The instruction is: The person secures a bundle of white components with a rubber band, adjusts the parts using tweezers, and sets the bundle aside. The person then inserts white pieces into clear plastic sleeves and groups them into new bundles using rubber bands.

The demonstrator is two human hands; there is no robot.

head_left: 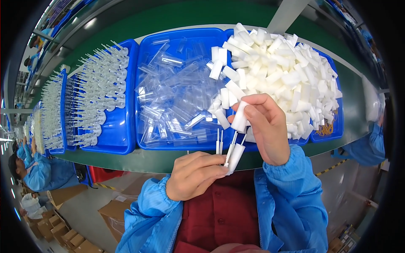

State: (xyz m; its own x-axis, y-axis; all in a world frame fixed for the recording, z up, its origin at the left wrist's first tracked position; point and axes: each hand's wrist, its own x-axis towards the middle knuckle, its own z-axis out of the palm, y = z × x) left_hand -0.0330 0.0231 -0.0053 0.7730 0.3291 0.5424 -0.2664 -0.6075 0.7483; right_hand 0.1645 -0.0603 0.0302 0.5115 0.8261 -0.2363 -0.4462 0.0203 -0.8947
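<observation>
My left hand (195,173) is closed around several thin white sticks (219,142) and a white tube (235,158) that stand up between thumb and fingers. Just above it, my right hand (265,126) pinches a single white plastic tube (239,118) and holds it over the upright pieces. Both hands hover at the near edge of a blue bin (145,46) filled with clear plastic tubes (177,101). To the right, another blue bin (336,126) is heaped with white plastic tubes (278,63).
A blue tray (120,139) at the left carries rows of assembled clear pieces (101,88), with more such trays (55,109) beyond. All stand on a green conveyor belt (147,160). Other workers in blue coats (40,170) sit left and right. Cardboard boxes (63,232) lie on the floor.
</observation>
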